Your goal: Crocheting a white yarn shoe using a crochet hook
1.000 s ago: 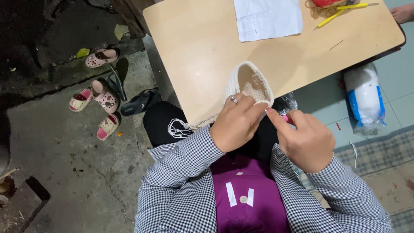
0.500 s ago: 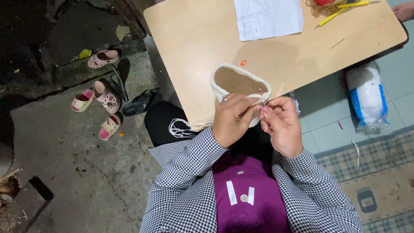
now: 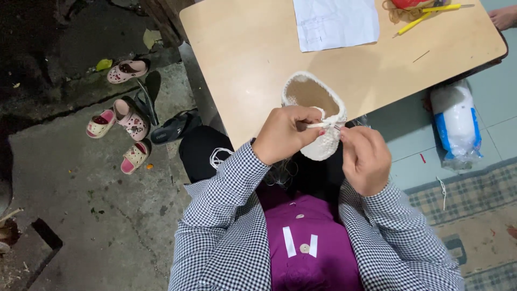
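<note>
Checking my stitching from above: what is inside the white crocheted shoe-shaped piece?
The white crocheted shoe-shaped piece shows only a bare tan lining through its opening. The left hand and right hand pinch its near rim, so the near end of the inside is covered.

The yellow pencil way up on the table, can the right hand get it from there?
Probably not without leaning: the yellow pencil lies at the table's far edge, and the right hand is busy near the body, pinching yarn on the white crocheted pouch. Nothing blocks it.

Wooden table [image 3: 253,59] over concrete floor [image 3: 91,215], dimly lit.
</note>
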